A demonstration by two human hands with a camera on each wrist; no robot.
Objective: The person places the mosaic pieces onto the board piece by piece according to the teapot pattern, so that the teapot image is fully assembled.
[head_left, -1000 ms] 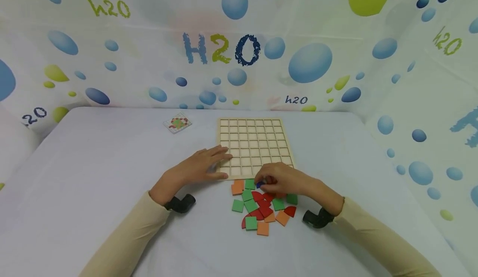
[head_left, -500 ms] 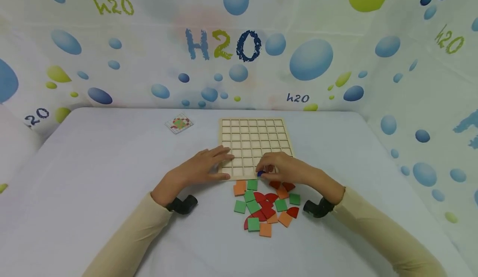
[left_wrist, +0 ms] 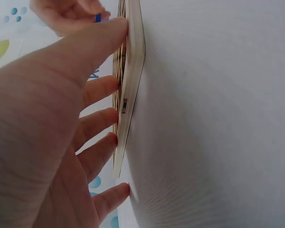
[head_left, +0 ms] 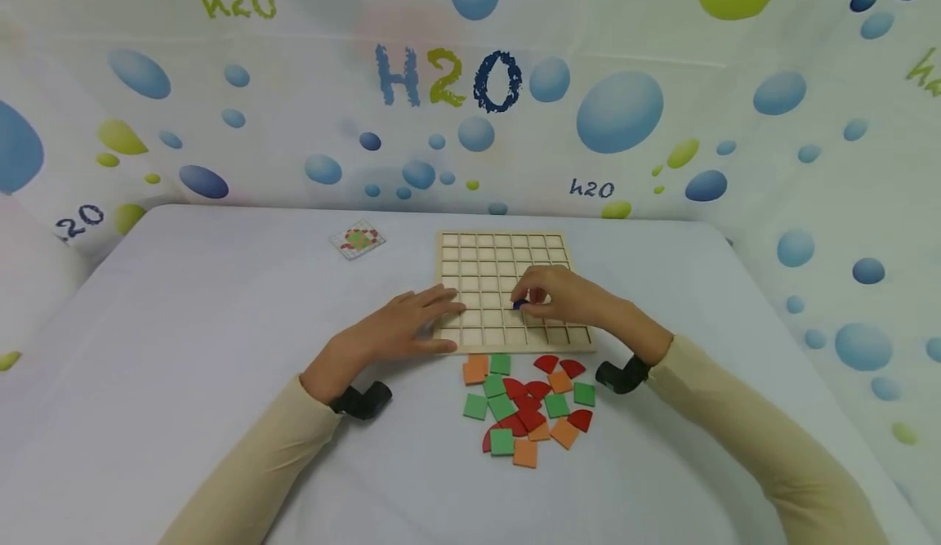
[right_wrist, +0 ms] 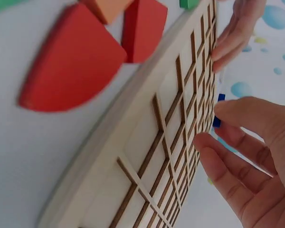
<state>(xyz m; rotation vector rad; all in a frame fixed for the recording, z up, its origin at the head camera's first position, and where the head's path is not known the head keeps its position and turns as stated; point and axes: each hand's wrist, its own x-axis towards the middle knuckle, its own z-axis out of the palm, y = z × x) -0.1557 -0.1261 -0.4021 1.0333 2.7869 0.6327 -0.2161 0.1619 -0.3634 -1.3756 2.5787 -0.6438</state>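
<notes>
A wooden grid board [head_left: 481, 264] lies flat on the table, its square cells bare where they show. My right hand [head_left: 562, 294] is over the board's middle and pinches a small blue piece [right_wrist: 219, 111] between thumb and fingers. The piece is mostly covered by the fingers, so its full shape is hidden. My left hand [head_left: 397, 326] rests on the board's left edge with fingers spread and straight; in the left wrist view the thumb and fingertips touch the rim. Just in front of the board lie loose green squares [head_left: 475, 406], orange squares [head_left: 525, 453] and red quarter-round pieces [head_left: 581, 421].
A small card [head_left: 357, 239] with a coloured grid pattern lies at the back left of the white table [head_left: 220, 300]. Some loose pieces overlap. A printed cloth backdrop [head_left: 331, 22] hangs behind the table.
My right hand has picked the blue piece up from the pile's area and carried it forward over the board. The left hand has stayed at the board's left edge.
</notes>
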